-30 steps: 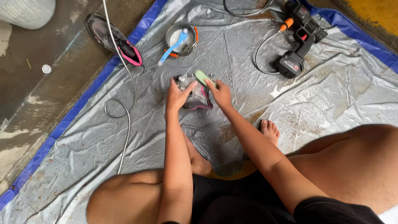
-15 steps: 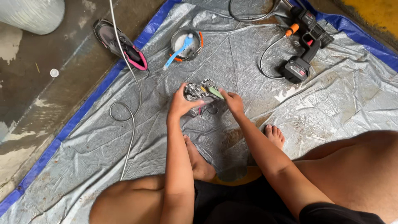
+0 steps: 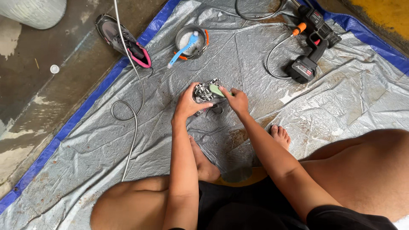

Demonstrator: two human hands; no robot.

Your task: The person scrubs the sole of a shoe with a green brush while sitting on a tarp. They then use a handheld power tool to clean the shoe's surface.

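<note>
Shoe (image 3: 205, 94), grey and wet, is sitting on the silver tarp (image 3: 238, 64) just ahead of the person's bare feet. Left hand (image 3: 187, 103) is steadying it, fingers (image 3: 200, 105) wrapping around its near side in a closed grip. Right hand (image 3: 237, 100) is closing its fingers around a pale green brush (image 3: 216, 90), whose head is pressing onto the top of the shoe. Further out, a small round bowl (image 3: 191, 41) is holding a blue brush (image 3: 183, 50). A second shoe (image 3: 122, 39), grey with pink trim, is lying at the tarp's blue edge. A black handheld sprayer (image 3: 310, 47) with its hose is resting to the right, well apart from the hands.
</note>
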